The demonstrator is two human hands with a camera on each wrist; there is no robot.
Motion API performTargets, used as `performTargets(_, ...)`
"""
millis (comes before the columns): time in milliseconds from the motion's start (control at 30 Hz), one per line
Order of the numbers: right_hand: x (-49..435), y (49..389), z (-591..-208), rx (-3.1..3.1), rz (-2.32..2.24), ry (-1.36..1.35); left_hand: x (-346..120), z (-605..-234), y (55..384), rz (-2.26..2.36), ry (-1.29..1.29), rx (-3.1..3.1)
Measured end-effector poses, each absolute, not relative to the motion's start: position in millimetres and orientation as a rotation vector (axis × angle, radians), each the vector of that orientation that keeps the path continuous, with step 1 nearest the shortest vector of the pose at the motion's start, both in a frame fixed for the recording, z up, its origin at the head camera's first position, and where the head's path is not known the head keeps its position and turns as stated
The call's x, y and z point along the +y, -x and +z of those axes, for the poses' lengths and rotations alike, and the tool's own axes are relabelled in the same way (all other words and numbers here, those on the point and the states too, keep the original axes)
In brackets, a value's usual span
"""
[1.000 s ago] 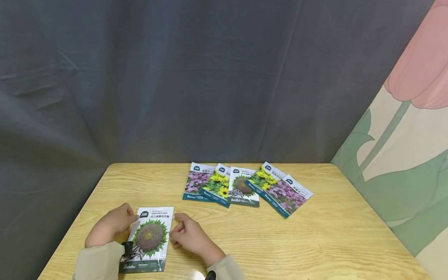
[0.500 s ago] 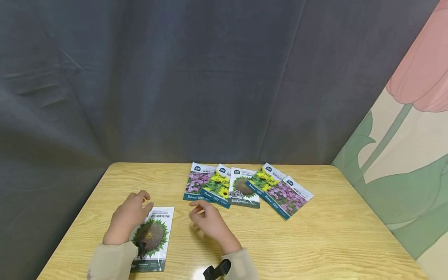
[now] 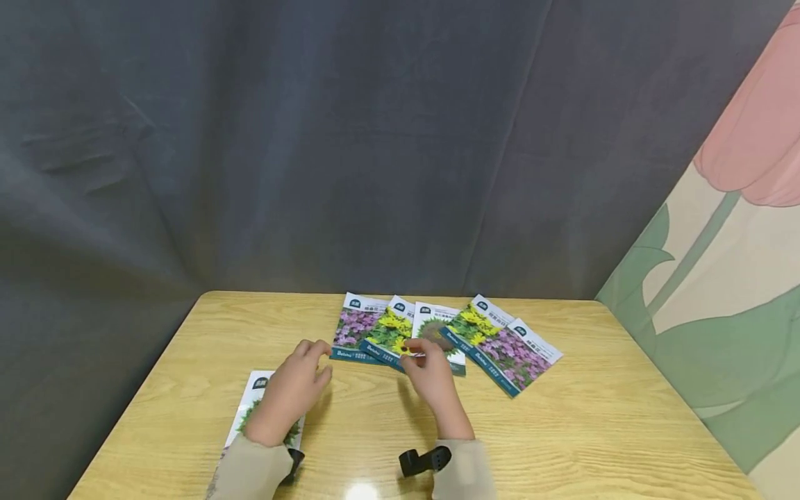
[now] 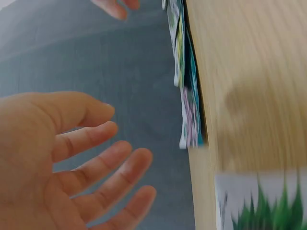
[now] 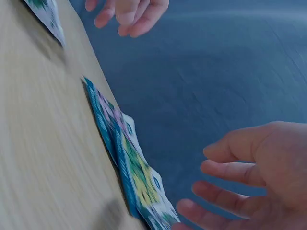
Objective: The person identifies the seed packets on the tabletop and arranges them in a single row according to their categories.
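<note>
My left hand (image 3: pixel 294 389) hovers over the table with loosely bent fingers, its forearm partly covering a seed packet (image 3: pixel 246 403) with a sunflower head on it. In the left wrist view nothing lies between the fingers of that hand (image 4: pixel 96 167). My right hand (image 3: pixel 433 378) is in front of the packet row, its fingers apart and holding nothing in the right wrist view. It partly hides another sunflower-head packet (image 3: pixel 431 310). To its left lie a yellow-flower packet (image 3: pixel 389 333) and a purple-flower packet (image 3: pixel 356 326). On the right are a second yellow-flower packet (image 3: pixel 478 323) and purple-flower packet (image 3: pixel 515 354).
The packets overlap along the back of the wooden table (image 3: pixel 594 417). A dark grey curtain (image 3: pixel 362 153) hangs directly behind the table's far edge. At the right is a wall panel with a tulip pattern (image 3: pixel 719 312).
Both hands have left the sides of the front sunflower-head packet and moved right and away toward the back row. That packet stays flat in its place.
</note>
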State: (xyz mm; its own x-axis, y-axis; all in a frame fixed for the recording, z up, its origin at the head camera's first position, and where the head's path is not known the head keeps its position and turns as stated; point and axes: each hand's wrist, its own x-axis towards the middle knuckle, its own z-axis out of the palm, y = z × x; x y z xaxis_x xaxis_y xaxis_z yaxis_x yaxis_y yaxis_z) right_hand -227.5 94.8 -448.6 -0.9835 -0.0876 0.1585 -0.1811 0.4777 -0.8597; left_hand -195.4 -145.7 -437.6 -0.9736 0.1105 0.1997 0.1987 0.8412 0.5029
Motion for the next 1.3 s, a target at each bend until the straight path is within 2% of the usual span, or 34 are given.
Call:
performTargets(200, 117, 234, -450, -2.560, 1.498, -0.062, -116, -438, 197, -0.781, 0.382, -2.799)
performTargets(633, 150, 236, -448, -2.526, 1.476, 0.212, -68, -434, 210, -0.807, 0.450, -2.690)
performTargets(1000, 164, 236, -451, -2.605, 1.492, 0.294, -39, -443, 233, -0.918, 0.444, -2.750)
performTargets(1300, 163, 236, -452, -2.636, 1.489, 0.317, -18, -462, 246, -1.471, 0.331, -2.735)
